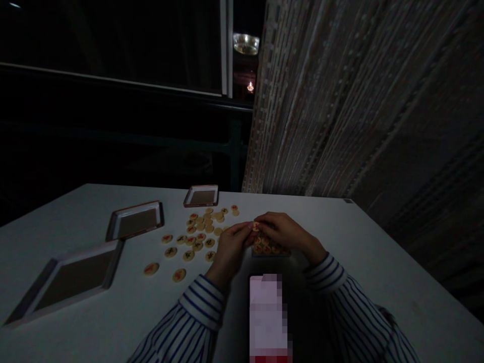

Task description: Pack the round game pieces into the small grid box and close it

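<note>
A round xiangqi piece [256, 227] with a red character is pinched between the fingertips of my two hands. My left hand [229, 249] grips it from the left, thumb and fingers drawn together. From the right, my right hand [283, 229] has its fingers closed on the same piece. Just below them is a small box [271, 255] with several red-marked pieces lying in rows, partly hidden by my right hand. Many loose pieces [197, 246] are scattered left of my left hand, some showing red or black characters, others blank side up.
Three shallow trays stand on the white table [378, 282]: a large one [109, 282] at the near left, a medium one [132, 234] behind it, and a small one [204, 202] at the back. A phone [266, 312] lies nearest me. A string curtain [321, 101] hangs behind the table.
</note>
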`<state>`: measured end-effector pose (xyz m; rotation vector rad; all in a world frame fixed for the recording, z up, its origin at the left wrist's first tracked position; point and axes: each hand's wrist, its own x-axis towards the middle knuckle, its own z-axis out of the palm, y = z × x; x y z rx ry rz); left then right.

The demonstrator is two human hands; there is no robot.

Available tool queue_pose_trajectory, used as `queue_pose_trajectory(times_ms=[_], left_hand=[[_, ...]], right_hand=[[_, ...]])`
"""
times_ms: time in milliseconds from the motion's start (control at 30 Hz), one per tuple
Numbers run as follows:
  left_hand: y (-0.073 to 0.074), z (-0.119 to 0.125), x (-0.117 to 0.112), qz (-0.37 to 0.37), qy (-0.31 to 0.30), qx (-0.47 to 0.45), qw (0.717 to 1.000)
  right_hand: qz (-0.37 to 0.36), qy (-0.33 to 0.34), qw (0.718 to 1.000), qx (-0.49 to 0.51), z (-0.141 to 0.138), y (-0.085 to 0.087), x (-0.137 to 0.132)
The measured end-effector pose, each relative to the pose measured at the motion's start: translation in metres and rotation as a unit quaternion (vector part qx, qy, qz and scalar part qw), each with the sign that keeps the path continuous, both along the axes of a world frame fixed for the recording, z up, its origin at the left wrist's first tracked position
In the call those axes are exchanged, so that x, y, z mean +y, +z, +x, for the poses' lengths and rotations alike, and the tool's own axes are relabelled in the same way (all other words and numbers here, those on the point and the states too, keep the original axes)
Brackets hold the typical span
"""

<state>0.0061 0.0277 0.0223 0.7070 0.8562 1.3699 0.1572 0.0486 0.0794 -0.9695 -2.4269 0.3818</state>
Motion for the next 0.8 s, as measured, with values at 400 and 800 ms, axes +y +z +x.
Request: queue_pose_trajectory(times_ms=[400,800], left_hand=[[-0.006,0.001,0.003,0.01,0.02,0.028,0.999],[-0.012,-0.002,-0.005,0.091,0.089,0.329,0.936]], right_hand=[[0.058,0.003,0.998,-0.035,0.004,-0.001,0.007],[0.021,-0.079,0.995,-0.06,0.036,0.009,0.017]])
